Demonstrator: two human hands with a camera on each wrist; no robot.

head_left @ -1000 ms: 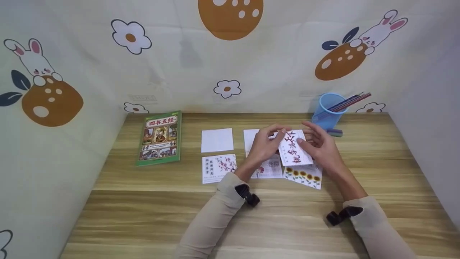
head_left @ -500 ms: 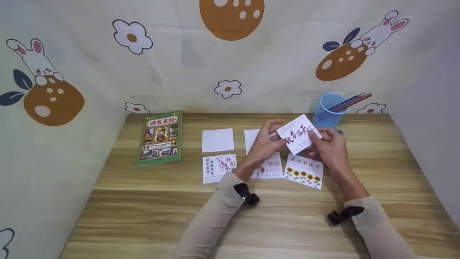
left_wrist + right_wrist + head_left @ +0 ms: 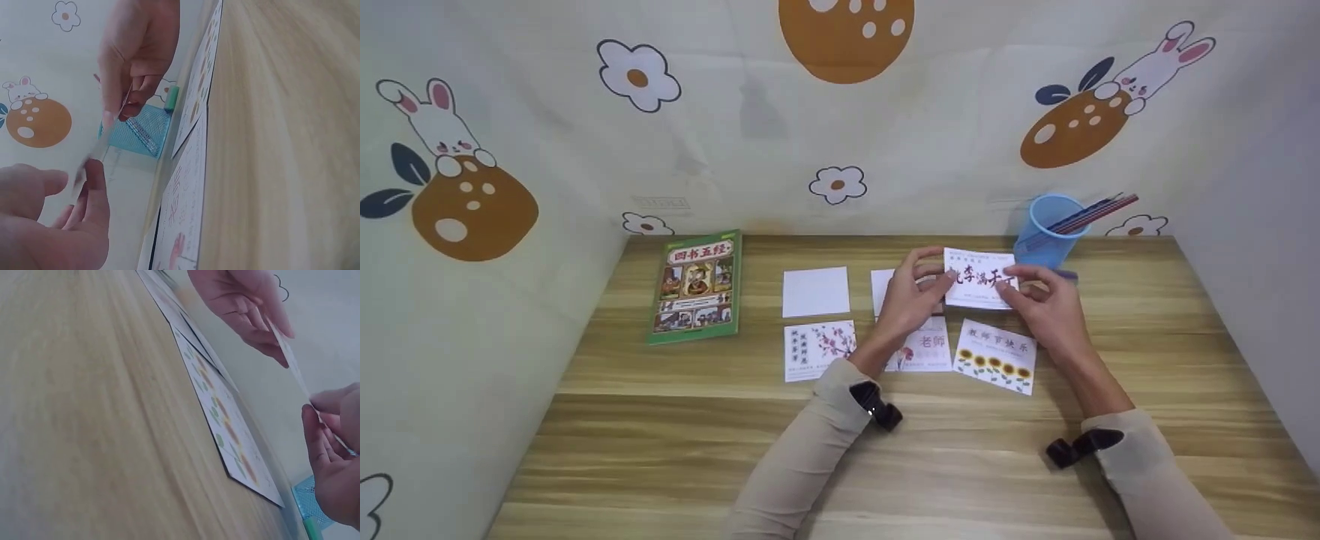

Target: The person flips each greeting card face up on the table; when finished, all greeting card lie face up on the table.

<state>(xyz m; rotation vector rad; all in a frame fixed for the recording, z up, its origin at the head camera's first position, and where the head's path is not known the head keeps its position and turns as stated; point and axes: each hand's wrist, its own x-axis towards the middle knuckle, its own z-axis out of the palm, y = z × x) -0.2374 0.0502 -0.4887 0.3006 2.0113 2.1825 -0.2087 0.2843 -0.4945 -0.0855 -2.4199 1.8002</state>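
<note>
A white card with dark red Chinese characters (image 3: 979,291) is held level above the table between both hands. My left hand (image 3: 907,304) holds its left edge, thumb on the front and fingers behind. The right hand (image 3: 1050,311) pinches its right edge, with the thumb over the last characters. Seen edge-on in the right wrist view, the card (image 3: 293,363) spans the two hands. Below it lie a sunflower card (image 3: 994,356) and a card with a red flower (image 3: 926,352), the latter partly behind my left wrist.
A plum-blossom card (image 3: 819,351) and a blank white card (image 3: 815,292) lie left of the hands. Another white card (image 3: 882,289) is partly covered by my left hand. A green book (image 3: 695,289) lies far left; a blue mesh cup (image 3: 1044,244) holds pencils (image 3: 1093,212).
The held card has turned from nearly upright text, through a tilt, to level text. Both hands keep hold of it. The sunflower card beneath has come into full view.
</note>
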